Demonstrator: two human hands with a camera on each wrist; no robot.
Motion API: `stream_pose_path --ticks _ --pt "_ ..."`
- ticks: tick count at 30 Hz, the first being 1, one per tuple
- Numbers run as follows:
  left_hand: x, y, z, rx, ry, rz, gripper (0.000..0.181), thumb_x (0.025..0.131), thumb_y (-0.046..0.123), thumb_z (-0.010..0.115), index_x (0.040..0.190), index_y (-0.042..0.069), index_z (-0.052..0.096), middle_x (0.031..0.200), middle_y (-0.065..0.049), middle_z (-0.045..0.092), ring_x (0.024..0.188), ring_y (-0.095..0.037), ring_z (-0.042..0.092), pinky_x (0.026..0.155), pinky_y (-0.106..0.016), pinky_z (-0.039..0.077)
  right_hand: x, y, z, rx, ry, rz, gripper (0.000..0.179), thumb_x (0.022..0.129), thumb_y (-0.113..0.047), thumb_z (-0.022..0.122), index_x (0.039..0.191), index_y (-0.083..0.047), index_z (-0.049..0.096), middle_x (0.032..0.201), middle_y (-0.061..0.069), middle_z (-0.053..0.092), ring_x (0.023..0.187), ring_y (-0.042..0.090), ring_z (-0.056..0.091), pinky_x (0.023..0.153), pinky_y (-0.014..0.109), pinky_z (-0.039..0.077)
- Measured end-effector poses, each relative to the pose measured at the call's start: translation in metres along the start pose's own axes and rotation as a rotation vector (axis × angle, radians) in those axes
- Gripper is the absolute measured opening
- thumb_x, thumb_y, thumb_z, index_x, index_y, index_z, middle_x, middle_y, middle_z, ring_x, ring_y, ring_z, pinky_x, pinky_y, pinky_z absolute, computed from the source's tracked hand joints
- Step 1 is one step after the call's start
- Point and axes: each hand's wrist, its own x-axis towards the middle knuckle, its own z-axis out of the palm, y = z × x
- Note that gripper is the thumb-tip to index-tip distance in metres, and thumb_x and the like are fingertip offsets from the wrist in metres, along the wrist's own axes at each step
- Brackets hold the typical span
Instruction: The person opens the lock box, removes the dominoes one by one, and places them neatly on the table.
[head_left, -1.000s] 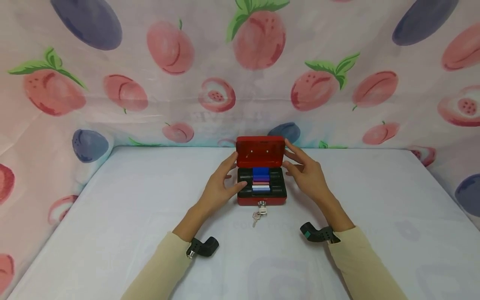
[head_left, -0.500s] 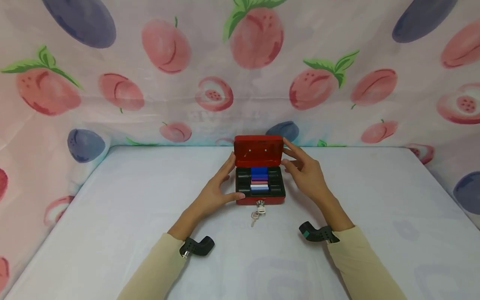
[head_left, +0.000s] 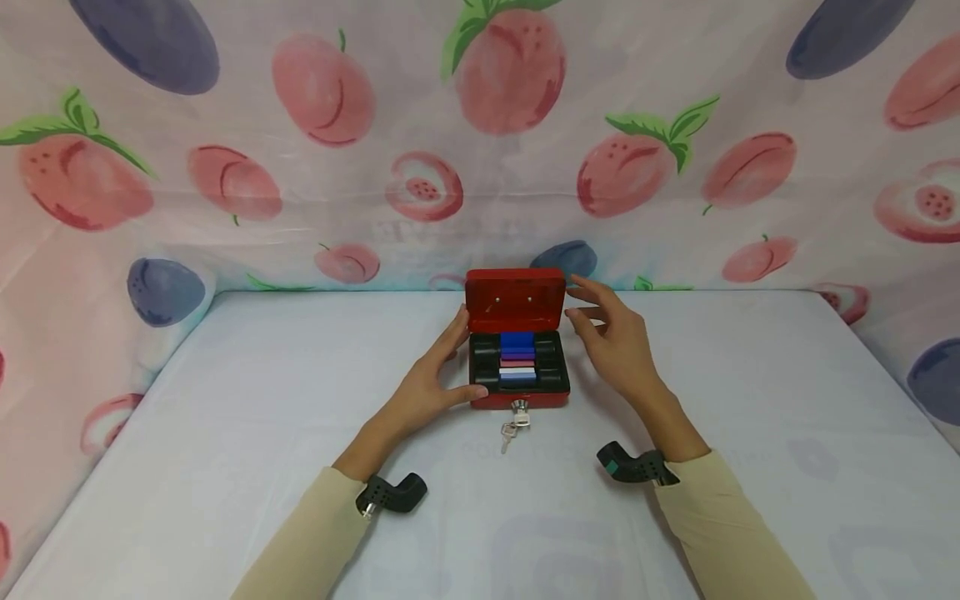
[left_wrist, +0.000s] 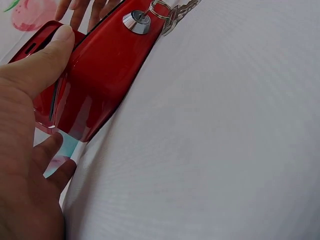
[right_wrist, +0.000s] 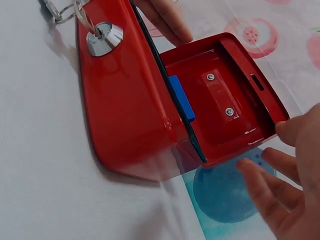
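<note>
A small red cash box (head_left: 540,401) stands with its lid (head_left: 515,301) raised. Inside is a black tray (head_left: 551,360) with blue, purple, pink and white pieces (head_left: 517,357) lined up down its middle. A ring with keys (head_left: 509,433) hangs from the front lock (right_wrist: 106,39). My left hand (head_left: 423,387) is at the box's left side, thumb laid over the front left corner and fingers stretched back toward the lid. Beside the lid's right edge, my right hand (head_left: 622,346) has its fingers spread and lightly bent, holding nothing.
A white cloth covers the table (head_left: 300,358). Right behind the box hangs a fruit-print backdrop (head_left: 510,200). Each wrist bears a black camera mount, one on the left (head_left: 393,493) and one on the right (head_left: 630,463).
My left thumb has slid from over the tray toward the front left corner. The right fingers have drawn slightly away from the lid's right edge. The lid stays raised.
</note>
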Motion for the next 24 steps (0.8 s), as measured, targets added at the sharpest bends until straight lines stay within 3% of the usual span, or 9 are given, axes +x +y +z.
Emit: stream_pose_path --ticks 5,8,15,20,24 --pt "0.0 -0.001 0.0 0.009 -0.001 0.002 0.093 0.075 0.015 0.071 0.144 0.015 0.008 0.149 -0.001 0.007 0.13 -0.024 0.025 0.1 -0.043 0.028 0.003 0.029 0.008 0.015 0.149 0.01 0.033 0.089 -0.028 0.054 0.121 -0.024 0.051 0.106 -0.002 0.06 0.083 0.016 0.059 0.058 0.025 0.049" --pt "0.001 -0.001 -0.001 0.007 -0.002 0.002 0.093 0.075 0.016 0.071 0.144 0.016 0.009 0.149 0.0 0.006 0.13 -0.023 0.025 0.1 -0.042 0.028 0.005 0.043 0.013 0.008 0.176 0.004 0.028 0.087 -0.031 0.057 0.114 -0.027 0.056 0.099 -0.005 0.062 0.078 0.013 0.058 0.053 0.021 0.044" --pt "0.001 -0.001 -0.002 0.004 -0.002 0.007 0.093 0.075 0.015 0.072 0.144 0.015 0.009 0.149 0.0 0.006 0.131 -0.019 0.021 0.102 -0.039 0.025 0.0 -0.007 0.009 0.027 0.032 -0.005 0.025 0.087 -0.032 0.057 0.108 -0.021 0.062 0.093 -0.008 0.062 0.079 0.011 0.051 0.058 0.027 0.042" --pt "0.001 0.0 -0.002 0.019 -0.003 0.009 0.093 0.075 0.015 0.072 0.144 0.014 0.009 0.149 -0.003 0.006 0.133 -0.019 0.014 0.103 -0.043 0.022 -0.002 -0.011 0.015 -0.018 -0.05 0.03 0.025 0.087 -0.034 0.056 0.109 -0.023 0.061 0.091 -0.013 0.06 0.08 0.006 0.049 0.059 0.025 0.042" --pt "0.0 0.0 -0.002 0.038 -0.007 -0.02 0.094 0.075 0.018 0.072 0.144 0.016 0.009 0.149 -0.001 0.005 0.134 -0.016 0.009 0.104 -0.045 0.018 -0.002 -0.008 0.021 -0.036 -0.08 -0.006 0.024 0.087 -0.031 0.057 0.108 -0.021 0.062 0.089 -0.01 0.059 0.081 0.007 0.049 0.057 0.026 0.042"
